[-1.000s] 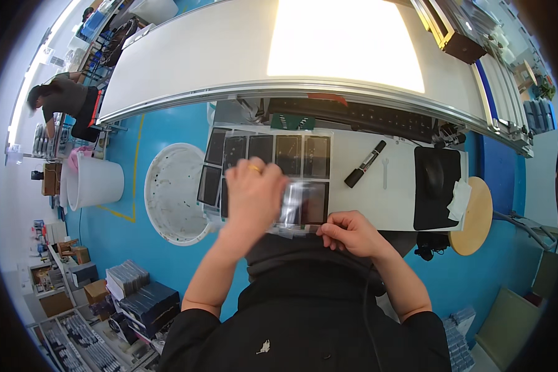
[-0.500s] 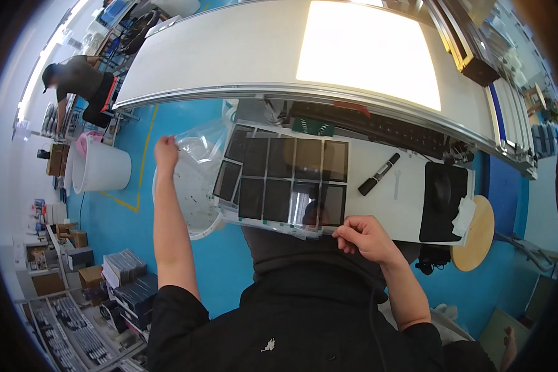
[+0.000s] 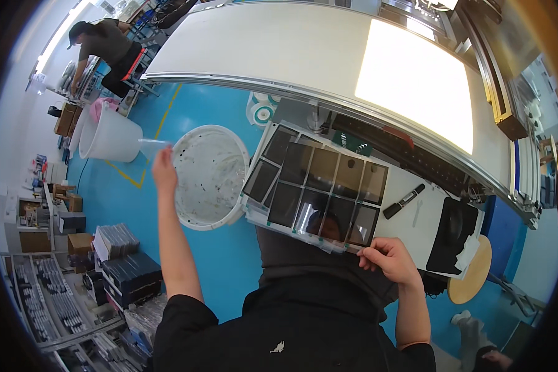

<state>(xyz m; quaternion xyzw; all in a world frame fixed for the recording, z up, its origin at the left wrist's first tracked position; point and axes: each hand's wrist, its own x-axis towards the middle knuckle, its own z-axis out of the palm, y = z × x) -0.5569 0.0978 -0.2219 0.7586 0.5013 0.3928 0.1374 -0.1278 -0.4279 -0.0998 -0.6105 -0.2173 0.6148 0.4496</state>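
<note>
Blk shirt (image 3: 328, 325), short slvs (image 3: 183, 319); sm. white emblem (image 3: 278, 347) (irreg. shape) on it; forearms (image 3: 175, 248) bare.

Left arm (image 3: 178, 248) outstretched, right fingers (image 3: 373, 255) curled

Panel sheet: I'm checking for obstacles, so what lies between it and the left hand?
In the head view, the round white tub lies between the left hand and the panel sheet.

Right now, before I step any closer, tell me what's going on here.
The person's right hand pinches the near right corner of a sheet of dark panels on the white table. The left hand is out beside the round white tub, holding what looks like blurred clear film. A black marker lies right of the panels.
</note>
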